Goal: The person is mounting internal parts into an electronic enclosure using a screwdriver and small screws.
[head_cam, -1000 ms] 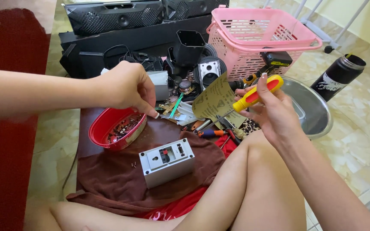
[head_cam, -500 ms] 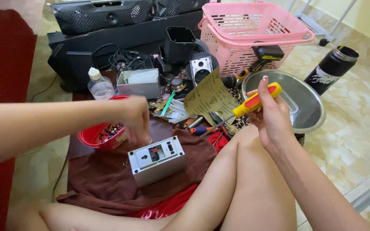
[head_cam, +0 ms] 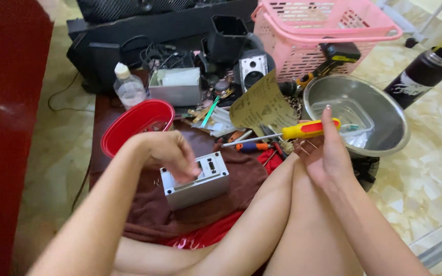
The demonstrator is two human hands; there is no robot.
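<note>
While left hand (head_cam: 172, 156) pinches atop small grey metal box (head_cam: 195, 180), keep yellow-handled screwdriver (head_cam: 282, 135) gripped steady in right hand (head_cam: 326, 153).

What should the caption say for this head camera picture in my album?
Left hand touches a small grey box; right hand holds a yellow screwdriver.

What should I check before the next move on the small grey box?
1. Left hand on grey box: ok, fingers touch its top.
2. Box resting flat on brown cloth: ok.
3. Screwdriver held in right hand: ok, tip away from box.
4. Small screws in right palm: cannot tell, too small.
5. Red bowl within reach: ok, beside left hand.
</note>
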